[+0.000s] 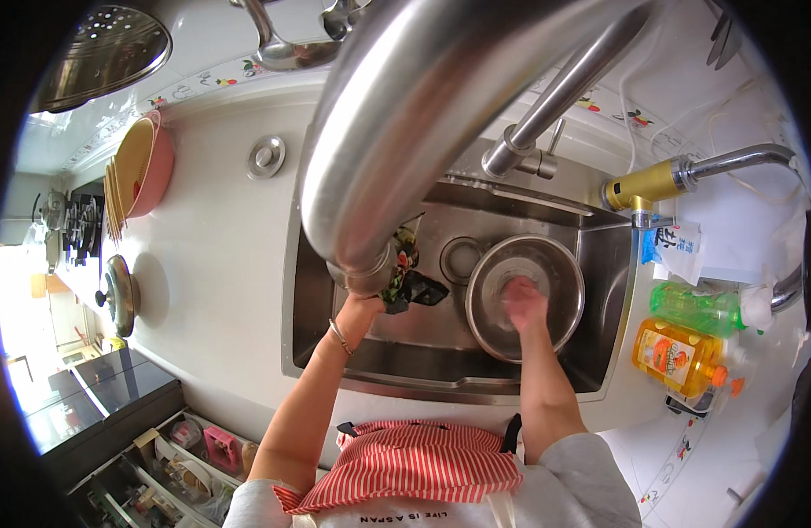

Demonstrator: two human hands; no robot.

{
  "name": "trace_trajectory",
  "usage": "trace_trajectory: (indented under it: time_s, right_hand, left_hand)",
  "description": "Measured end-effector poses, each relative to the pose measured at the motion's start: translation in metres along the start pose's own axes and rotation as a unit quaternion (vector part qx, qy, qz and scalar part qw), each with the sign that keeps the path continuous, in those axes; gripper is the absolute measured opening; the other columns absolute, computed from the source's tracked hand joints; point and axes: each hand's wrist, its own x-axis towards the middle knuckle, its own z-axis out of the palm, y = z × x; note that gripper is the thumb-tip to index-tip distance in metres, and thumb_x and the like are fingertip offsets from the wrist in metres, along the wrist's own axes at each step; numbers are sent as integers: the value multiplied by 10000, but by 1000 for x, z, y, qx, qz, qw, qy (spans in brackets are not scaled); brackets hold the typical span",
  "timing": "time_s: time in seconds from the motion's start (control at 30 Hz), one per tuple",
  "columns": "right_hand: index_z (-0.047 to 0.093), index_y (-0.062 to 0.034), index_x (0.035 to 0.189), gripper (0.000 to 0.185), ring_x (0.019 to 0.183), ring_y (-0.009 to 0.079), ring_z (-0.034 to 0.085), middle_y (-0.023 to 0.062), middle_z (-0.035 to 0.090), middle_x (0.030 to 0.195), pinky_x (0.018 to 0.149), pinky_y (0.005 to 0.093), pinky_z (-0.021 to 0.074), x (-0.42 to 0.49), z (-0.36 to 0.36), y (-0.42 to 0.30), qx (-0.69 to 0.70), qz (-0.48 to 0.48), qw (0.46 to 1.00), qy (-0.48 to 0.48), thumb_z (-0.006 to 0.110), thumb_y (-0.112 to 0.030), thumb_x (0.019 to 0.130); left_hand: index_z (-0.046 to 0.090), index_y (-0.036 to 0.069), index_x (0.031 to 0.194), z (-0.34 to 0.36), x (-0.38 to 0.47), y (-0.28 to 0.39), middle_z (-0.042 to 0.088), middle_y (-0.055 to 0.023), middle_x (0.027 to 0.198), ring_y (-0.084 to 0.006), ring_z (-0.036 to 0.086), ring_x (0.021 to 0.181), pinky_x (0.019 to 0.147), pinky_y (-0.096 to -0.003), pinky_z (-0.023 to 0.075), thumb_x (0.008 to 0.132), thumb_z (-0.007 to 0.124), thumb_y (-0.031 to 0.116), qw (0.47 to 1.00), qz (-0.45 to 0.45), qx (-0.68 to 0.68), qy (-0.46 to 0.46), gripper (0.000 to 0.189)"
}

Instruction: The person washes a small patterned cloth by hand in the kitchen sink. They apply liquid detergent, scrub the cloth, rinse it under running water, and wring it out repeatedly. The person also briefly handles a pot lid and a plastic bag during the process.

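My left hand point(364, 315) is over the left side of the stainless steel sink point(412, 336), under the tap's spout head. It grips a crumpled dark item point(425, 288) with green and red patches, perhaps a patterned cloth or bag. The spout hides most of those fingers. Toward the right of the sink, a round stainless steel basin point(567, 297) stands beside the drain point(463, 260). Inside the basin is my right hand point(525, 303), its fingers blurred by motion; whether it holds anything is not visible.
The large curved tap spout point(405, 119) looms over the sink. Right of the sink lie an orange detergent bottle point(676, 356), a green bottle point(696, 308) and a printed packet point(672, 244). On the left are a pot lid point(120, 296), a sink stopper point(266, 157), a pink basket point(156, 171) and a pulled-out drawer point(174, 462).
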Motion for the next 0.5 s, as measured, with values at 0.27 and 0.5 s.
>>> trace_trajectory:
  time_s: [0.27, 0.5]
  right_hand:
    - [642, -54, 1062, 236, 985, 195, 620, 72, 665, 1032, 876, 328, 475, -62, 145, 39, -340, 156, 896, -239, 535, -190, 901]
    - [641, -48, 1008, 199, 857, 131, 602, 45, 656, 955, 763, 262, 469, 24, 12, -11, -293, -436, 827, 202, 522, -179, 918]
  left_hand:
    - [482, 12, 1198, 42, 21, 24, 601, -101, 1126, -211, 614, 967, 796, -338, 518, 956, 501, 244, 939, -211, -268, 54, 335]
    - [604, 69, 1146, 36, 2, 65, 658, -30, 1030, -117, 629, 875, 760, -265, 498, 927, 512, 450, 959, -232, -153, -62, 449]
